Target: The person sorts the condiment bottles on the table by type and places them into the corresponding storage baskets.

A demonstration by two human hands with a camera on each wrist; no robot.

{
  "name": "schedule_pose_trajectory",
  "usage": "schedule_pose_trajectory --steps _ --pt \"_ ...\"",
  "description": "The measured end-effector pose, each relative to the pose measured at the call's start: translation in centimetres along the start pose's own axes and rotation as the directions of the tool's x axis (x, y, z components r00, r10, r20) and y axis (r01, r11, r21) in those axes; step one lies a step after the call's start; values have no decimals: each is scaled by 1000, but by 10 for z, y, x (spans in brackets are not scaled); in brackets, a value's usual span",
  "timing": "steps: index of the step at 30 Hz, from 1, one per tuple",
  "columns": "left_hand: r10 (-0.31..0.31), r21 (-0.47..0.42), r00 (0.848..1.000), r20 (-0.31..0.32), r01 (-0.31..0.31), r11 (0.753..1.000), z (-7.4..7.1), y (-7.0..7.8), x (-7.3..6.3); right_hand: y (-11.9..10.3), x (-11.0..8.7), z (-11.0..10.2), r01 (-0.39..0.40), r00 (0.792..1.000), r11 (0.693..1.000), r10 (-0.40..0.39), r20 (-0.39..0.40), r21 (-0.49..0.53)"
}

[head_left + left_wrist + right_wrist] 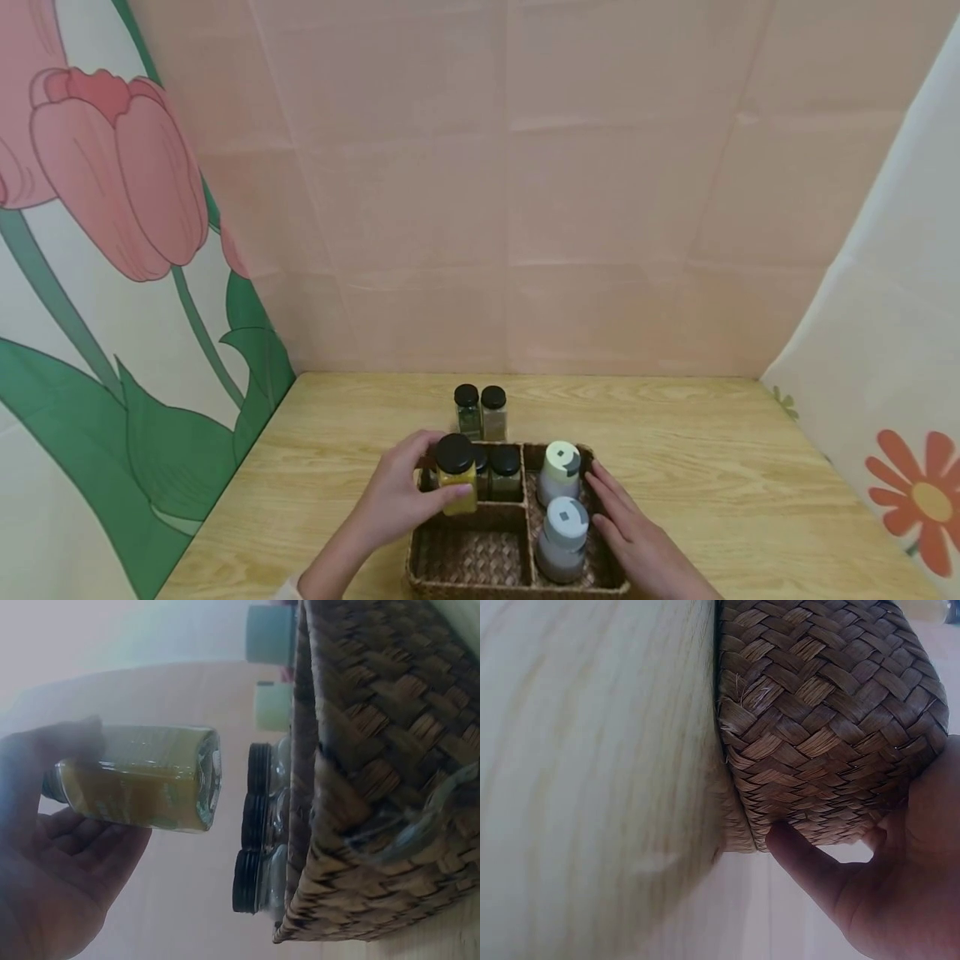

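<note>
My left hand (397,487) grips a square glass spice jar (457,492) of yellow powder with a black lid. It holds the jar above the back left compartment of a woven basket (480,588). In the left wrist view the yellow jar (142,780) is apart from the basket wall (390,735), and three black-lidded jars (259,769) show over the rim. Dark jars (506,479) stand in that compartment. My right hand (637,542) rests against the basket's right side with extended fingers; its thumb touches the weave (817,742) in the right wrist view.
Two bottles, one with a pale yellow-green top (561,467) and one with a pale top (564,533), stand in the right compartment. Behind the basket, two black-lidded jars (493,417) stand on the wood-grain table (360,417). A pink cloth (510,208) hangs behind.
</note>
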State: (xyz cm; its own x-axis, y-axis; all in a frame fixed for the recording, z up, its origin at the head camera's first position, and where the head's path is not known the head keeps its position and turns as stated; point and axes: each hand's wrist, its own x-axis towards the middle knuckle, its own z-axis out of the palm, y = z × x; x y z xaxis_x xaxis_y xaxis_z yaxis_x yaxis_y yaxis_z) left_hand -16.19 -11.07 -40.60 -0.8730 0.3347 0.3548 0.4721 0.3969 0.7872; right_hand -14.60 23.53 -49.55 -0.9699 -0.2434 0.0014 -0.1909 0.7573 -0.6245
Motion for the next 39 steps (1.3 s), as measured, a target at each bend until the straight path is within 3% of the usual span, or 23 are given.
schedule_pose_trajectory --steps 12,21,39 --pt "3 -34 997 75 -1 999 14 -2 -4 1 0 0 -9 1000 1000 9 17 10" --pt "-18 27 993 116 15 1000 21 -3 -4 1 0 1 -5 1000 1000 5 18 8" --pt "-46 -58 968 246 62 996 40 -8 -4 1 1 0 -2 1000 1000 2 15 3"
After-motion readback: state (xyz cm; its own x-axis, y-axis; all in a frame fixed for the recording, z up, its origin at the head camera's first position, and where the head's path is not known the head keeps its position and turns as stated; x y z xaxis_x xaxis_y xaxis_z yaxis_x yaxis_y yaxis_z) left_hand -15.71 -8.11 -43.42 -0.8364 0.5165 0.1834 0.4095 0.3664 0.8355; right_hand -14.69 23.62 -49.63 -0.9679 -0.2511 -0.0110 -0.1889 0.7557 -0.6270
